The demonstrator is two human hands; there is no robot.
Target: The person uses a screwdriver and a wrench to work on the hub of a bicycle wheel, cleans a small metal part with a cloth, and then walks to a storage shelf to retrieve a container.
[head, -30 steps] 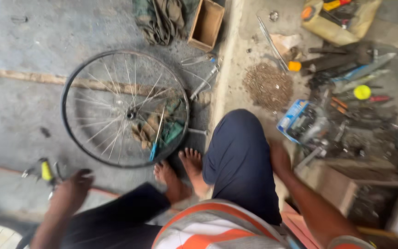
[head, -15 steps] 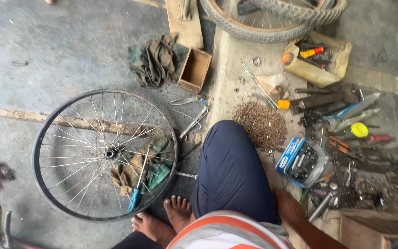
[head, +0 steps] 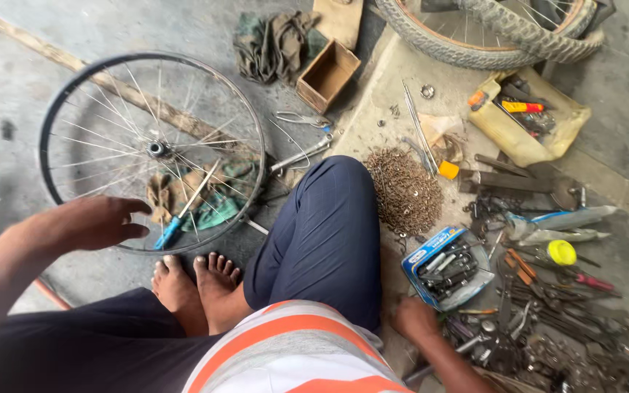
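From the head view, I am holding my left hand (head: 92,222) open and empty just above the near rim of the bare wheel (head: 153,151), lying flat on the floor ahead. My right hand (head: 416,320) is curling among tools (head: 547,306); I cannot tell its grip.

The tyred wheel (head: 489,33) is cut off at the top edge; the right hand (head: 415,319) has its fingers hidden.
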